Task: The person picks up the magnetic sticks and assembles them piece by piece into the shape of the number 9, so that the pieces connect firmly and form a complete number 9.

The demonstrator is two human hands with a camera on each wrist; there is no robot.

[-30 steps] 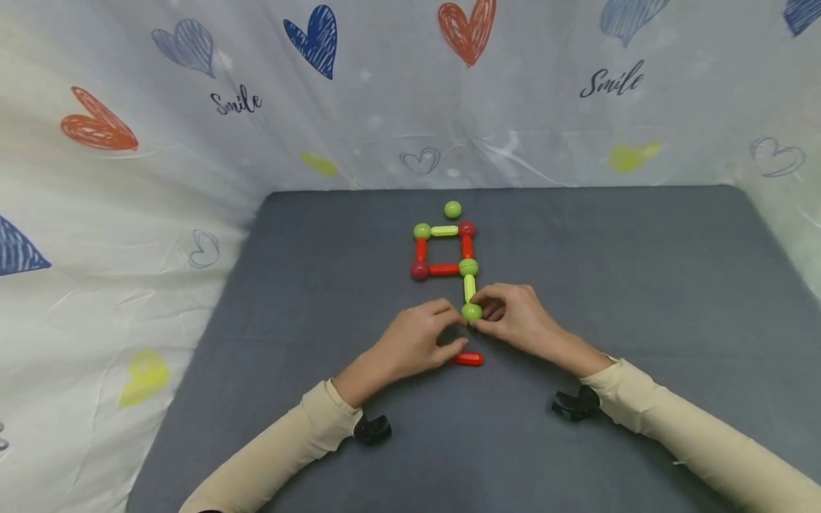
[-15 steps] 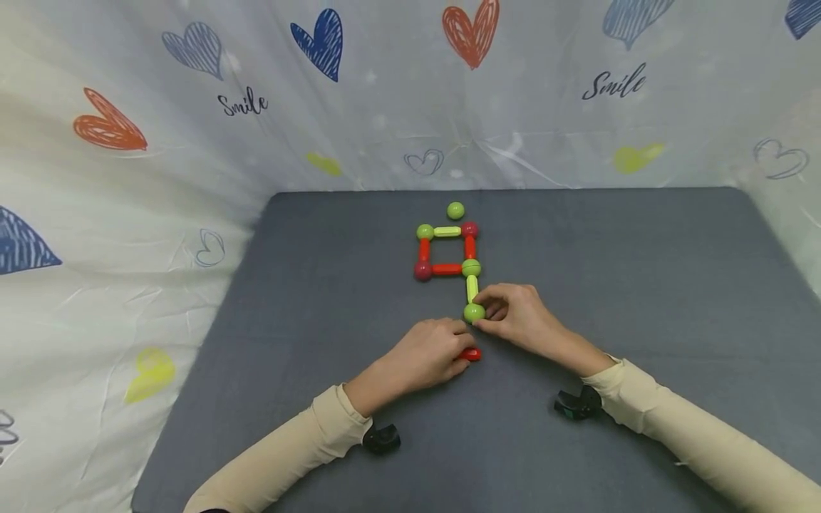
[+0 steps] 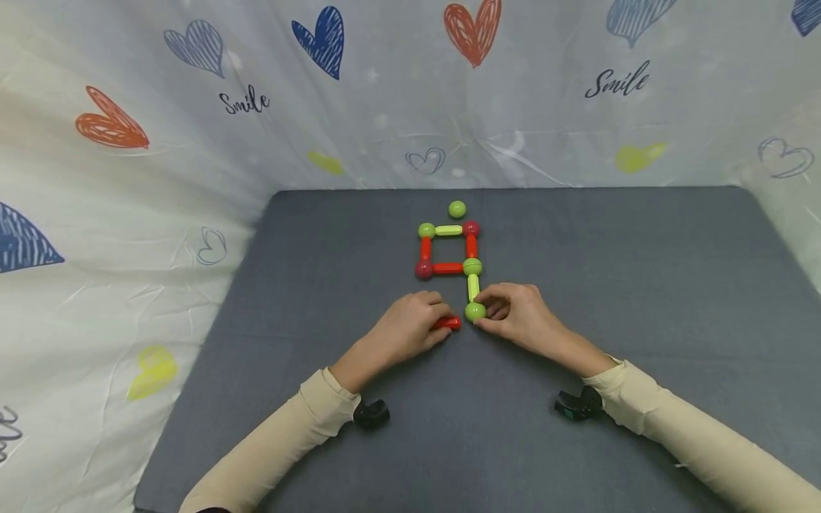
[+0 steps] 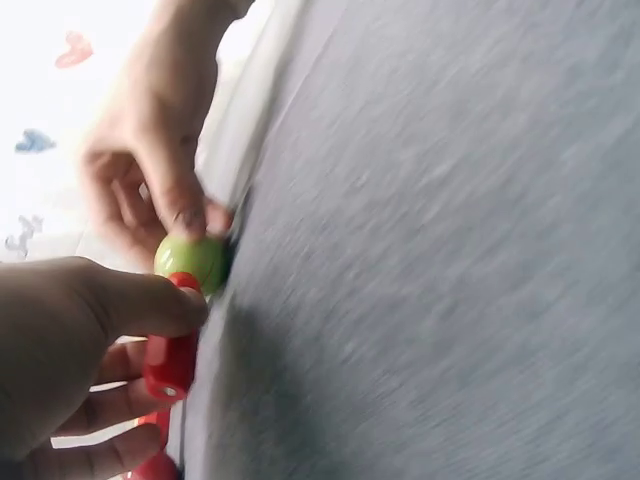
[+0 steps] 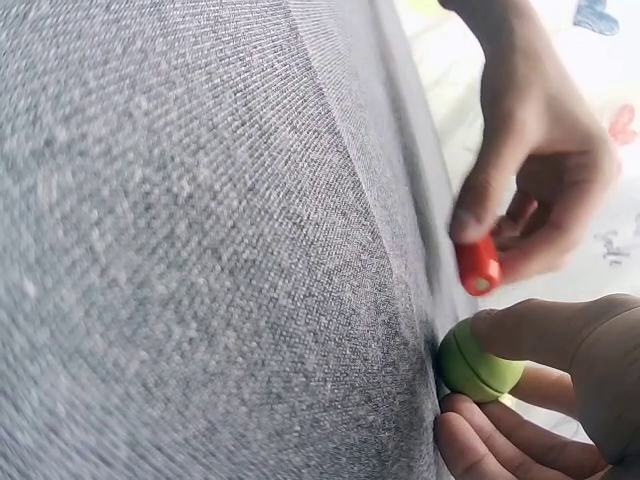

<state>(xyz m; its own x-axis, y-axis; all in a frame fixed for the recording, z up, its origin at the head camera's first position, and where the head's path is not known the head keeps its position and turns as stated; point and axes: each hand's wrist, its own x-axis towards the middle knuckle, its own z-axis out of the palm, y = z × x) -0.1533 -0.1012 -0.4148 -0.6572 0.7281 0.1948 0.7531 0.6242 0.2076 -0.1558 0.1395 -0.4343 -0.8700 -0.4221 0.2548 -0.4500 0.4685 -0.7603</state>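
Observation:
My left hand (image 3: 405, 326) pinches a short red magnetic rod (image 3: 447, 323) between thumb and fingers, one end pointing right toward a green ball. That green ball (image 3: 475, 312) is gripped by the thumb and fingers of my right hand (image 3: 518, 318). From the ball a light green rod (image 3: 473, 287) runs up to a second green ball (image 3: 472, 266), the lower right corner of a square of rods and balls. In the right wrist view the red rod (image 5: 479, 266) shows its end face, with a gap between it and the green ball (image 5: 480, 362).
The square's other corners are a dark red ball (image 3: 424, 269), a green ball (image 3: 426, 230) and a red ball (image 3: 471, 228). A loose green ball (image 3: 457, 209) lies behind it, close to the far edge of the grey table (image 3: 609, 271). A printed curtain (image 3: 385, 92) hangs beyond.
My left hand has taken hold of the red rod from the table and brought it up and slightly left, beside the green ball. The right hand has kept its grip on the ball.

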